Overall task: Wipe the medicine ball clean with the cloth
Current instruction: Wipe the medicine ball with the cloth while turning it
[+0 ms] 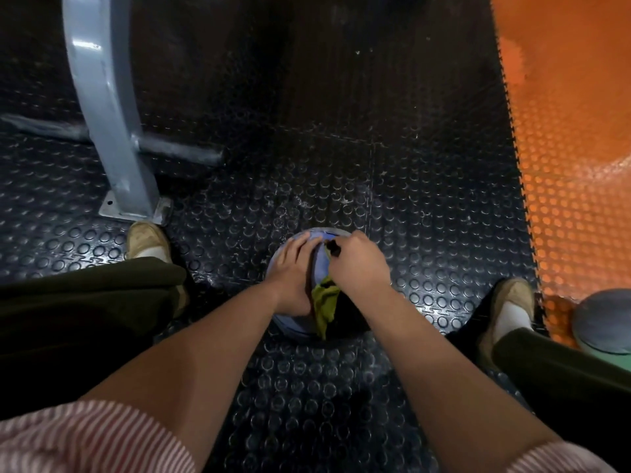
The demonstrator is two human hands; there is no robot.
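1. Pink-and-white striped fabric sleeves frame the bottom of the view, and two bare forearms reach forward and down from them.
2. A person crouches over a round blue-grey rubber medicine ball, which sits on the black studded rubber floor between the person's feet.
3. The left hand lies on the ball's left side, its grip open, fingers laid fairly straight against the surface.
4. The right hand rests on the ball's right side, its grip closed around a crumpled yellow-green cloth; the loose end hangs down the near face of the ball between the wrists.
5. A small black item shows at the right fingertips; what it is cannot be told.
6. Tan canvas shoes and dark green trouser legs stand on either side of the ball.
7. A curved grey painted metal frame leg is bolted to the floor at the far left.
8. An orange studded rubber mat joins the black floor on the right, and a second grey ball sits at its near edge.
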